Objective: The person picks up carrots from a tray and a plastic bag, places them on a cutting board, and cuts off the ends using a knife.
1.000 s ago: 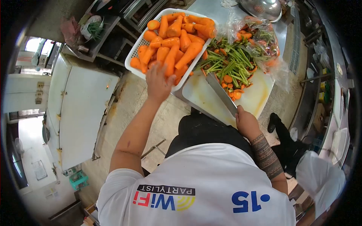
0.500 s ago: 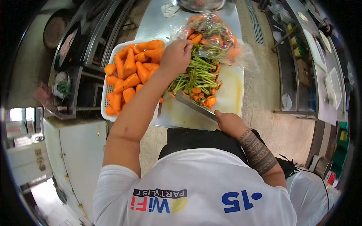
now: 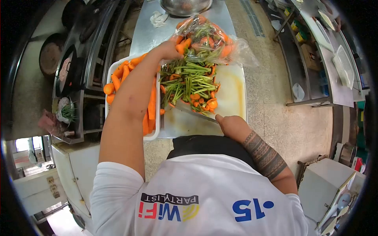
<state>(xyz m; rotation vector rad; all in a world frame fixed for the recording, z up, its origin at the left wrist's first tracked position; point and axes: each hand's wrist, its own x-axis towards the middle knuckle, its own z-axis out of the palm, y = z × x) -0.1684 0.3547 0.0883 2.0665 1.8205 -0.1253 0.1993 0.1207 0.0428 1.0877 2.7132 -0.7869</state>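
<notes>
My right hand (image 3: 235,128) grips a knife (image 3: 199,114), its blade pointing left over the cutting board (image 3: 232,90). My left hand (image 3: 170,50) is at the open left side of a clear plastic bag (image 3: 236,55), right beside a carrot (image 3: 183,46); its fingers are partly hidden, and I cannot tell whether they hold anything. Carrots and green stems show through the bag. Between my hands lies a heap of cut green stems (image 3: 195,80) with carrot tops (image 3: 212,103) along its edge. My left forearm covers part of the white basket (image 3: 156,122) of carrots (image 3: 151,102).
A metal bowl (image 3: 185,7) and a crumpled white plastic piece (image 3: 158,19) stand at the far end of the steel table (image 3: 143,35). Pans (image 3: 67,70) are on the left; a shelved counter (image 3: 307,70) runs along the right. A white chest (image 3: 78,165) stands lower left.
My left hand has moved left and up, from the stems to the bag's opening beside the carrots. My right hand keeps the knife low over the board. The whole view has shifted somewhat.
</notes>
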